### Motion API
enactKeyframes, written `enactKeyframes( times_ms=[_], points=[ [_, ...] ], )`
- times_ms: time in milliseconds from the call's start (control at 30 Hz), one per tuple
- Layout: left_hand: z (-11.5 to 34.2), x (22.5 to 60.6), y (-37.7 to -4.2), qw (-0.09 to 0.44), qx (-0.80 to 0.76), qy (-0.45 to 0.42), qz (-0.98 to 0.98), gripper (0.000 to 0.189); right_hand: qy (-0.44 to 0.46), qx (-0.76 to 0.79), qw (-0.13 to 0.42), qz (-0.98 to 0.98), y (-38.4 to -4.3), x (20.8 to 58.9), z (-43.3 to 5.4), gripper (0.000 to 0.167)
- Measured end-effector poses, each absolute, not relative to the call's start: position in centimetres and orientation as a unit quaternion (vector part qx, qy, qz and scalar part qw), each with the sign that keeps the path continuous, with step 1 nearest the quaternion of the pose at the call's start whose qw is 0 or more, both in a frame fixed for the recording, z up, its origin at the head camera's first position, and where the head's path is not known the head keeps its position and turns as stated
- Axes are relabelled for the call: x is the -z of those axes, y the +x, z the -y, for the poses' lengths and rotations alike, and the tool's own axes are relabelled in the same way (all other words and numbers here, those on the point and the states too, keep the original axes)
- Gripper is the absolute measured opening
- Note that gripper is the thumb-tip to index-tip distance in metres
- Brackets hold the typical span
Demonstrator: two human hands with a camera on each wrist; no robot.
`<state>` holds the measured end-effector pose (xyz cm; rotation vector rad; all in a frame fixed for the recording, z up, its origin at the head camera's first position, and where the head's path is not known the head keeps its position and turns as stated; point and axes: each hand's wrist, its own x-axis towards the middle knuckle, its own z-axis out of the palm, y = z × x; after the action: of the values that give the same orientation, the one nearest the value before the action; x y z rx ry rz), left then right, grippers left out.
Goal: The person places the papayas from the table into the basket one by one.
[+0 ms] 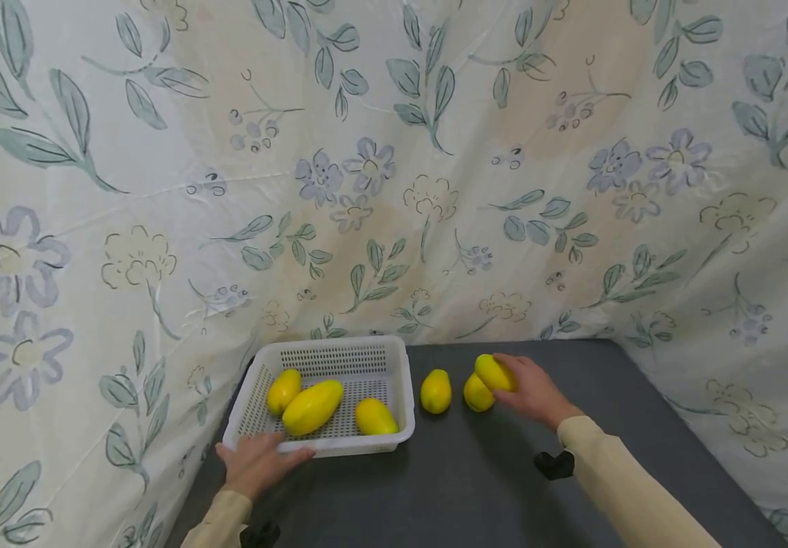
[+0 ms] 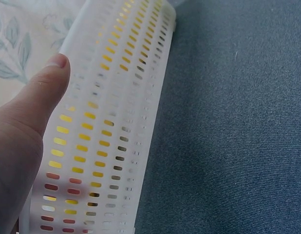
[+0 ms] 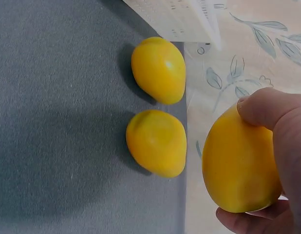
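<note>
My right hand (image 1: 534,388) holds a yellow mango (image 3: 243,163) between thumb and fingers, raised above the table. In the head view this mango overlaps another mango (image 1: 479,393) lying on the table. One more mango (image 1: 436,392) lies between that one and the white plastic basket (image 1: 403,380). Inside the basket are a mango (image 1: 285,391) at the left, a larger long yellow fruit (image 1: 313,408) in the middle and a mango (image 1: 375,417) at the right. My left hand (image 1: 260,463) grips the basket's front rim near its left corner, thumb outside, fingers showing through the slots.
The dark grey cloth-covered table (image 1: 448,487) carries everything. Behind it and along both sides hangs a pale curtain (image 1: 380,228) with leaves and flowers, meeting the table's back edge just beyond the basket and mangoes.
</note>
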<state>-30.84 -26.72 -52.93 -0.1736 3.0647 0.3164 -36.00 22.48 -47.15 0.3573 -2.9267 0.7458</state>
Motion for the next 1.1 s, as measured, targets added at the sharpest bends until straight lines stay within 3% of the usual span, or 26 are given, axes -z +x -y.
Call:
enactKeyframes(
  times_ms=[767, 1100],
  points=[
    [26.7, 52.8, -31.0, 0.036, -0.096, -0.061, -0.993, 0.106, 0.111, -0.262, 0.043, 0.958, -35.7, 47.6, -23.3, 0.067],
    [26.5, 52.4, -31.1, 0.031, -0.082, -0.051, -0.995, 0.101, 0.107, -0.293, 0.029, 0.950, -36.3, 47.7, -19.1, 0.066]
  ],
)
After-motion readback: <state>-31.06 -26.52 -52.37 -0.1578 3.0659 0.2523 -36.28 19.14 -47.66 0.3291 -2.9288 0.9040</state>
